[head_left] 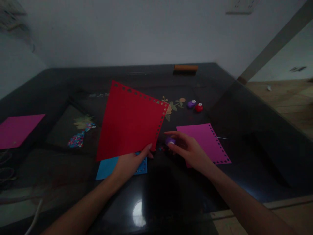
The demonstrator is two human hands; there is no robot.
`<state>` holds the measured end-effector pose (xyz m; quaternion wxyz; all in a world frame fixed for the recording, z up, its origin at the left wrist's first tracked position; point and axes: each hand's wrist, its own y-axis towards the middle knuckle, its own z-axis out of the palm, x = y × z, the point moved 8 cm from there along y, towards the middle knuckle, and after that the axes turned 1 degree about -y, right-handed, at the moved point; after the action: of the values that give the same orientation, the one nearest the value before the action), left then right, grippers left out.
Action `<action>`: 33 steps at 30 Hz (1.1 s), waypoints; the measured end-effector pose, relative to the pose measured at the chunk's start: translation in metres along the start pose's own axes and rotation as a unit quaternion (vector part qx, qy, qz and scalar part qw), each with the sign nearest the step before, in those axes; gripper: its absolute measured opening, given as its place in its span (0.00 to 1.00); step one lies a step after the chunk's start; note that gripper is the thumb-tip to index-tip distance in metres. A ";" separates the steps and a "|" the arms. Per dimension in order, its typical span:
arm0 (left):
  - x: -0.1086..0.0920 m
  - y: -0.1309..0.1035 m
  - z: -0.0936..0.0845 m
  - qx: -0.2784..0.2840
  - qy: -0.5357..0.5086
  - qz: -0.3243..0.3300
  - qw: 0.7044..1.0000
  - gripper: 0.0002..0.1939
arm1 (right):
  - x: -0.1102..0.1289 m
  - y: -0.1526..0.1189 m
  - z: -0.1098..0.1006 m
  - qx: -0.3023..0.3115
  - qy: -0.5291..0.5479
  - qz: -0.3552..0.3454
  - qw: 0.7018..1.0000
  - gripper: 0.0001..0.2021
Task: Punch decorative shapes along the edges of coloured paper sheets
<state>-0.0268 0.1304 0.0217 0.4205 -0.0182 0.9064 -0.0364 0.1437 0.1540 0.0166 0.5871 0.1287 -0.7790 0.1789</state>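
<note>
From where I stand, the dark glossy table (244, 120) fills most of the view; I read it as a dial with twelve at the wall. The red sheet (129, 120), biggest of the papers, is propped at a tilt just toward ten from the middle, with holes along its twelve and three o'clock edges. A holed pink sheet (201, 138) lies flat at three, another pink sheet (21, 130) far out at nine, and a blue sheet (109, 165) at seven, partly under the red one. The left hand (134, 161) pinches the red sheet near its five o'clock corner, thumb on top; the right hand (189, 148) curls narrowly around a purple punch (170, 141), or what looks like one, just outside the three o'clock edge and seemingly apart from it. A brown roll (186, 68) lies at one, and a second purple punch (191, 104) and a red punch (199, 107) sit side by side at two. Smallest are the bright paper bits (77, 140) heaped at nine. I judge the step in hand to be punching that sheet's border; the next move calls for a steady left grip and the punch's slot squared to the paper's edge.
</note>
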 end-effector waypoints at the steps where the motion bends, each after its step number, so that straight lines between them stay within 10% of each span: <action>1: 0.000 0.000 0.000 0.001 0.002 0.000 1.000 0.18 | 0.000 0.000 0.000 0.002 0.011 -0.001 1.000 0.16; 23: 0.009 0.002 0.005 -0.035 -0.307 -0.039 0.950 0.11 | -0.009 0.015 -0.018 -0.088 0.107 -0.025 0.990 0.18; 33: 0.003 0.003 0.002 -0.023 -0.324 0.012 0.946 0.12 | 0.014 0.029 -0.085 -0.240 -0.115 -0.099 0.959 0.17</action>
<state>-0.0266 0.1332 0.0179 0.6910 -0.0280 0.7223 -0.0023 0.2015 0.2169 0.0474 0.5222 0.0803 -0.8444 -0.0880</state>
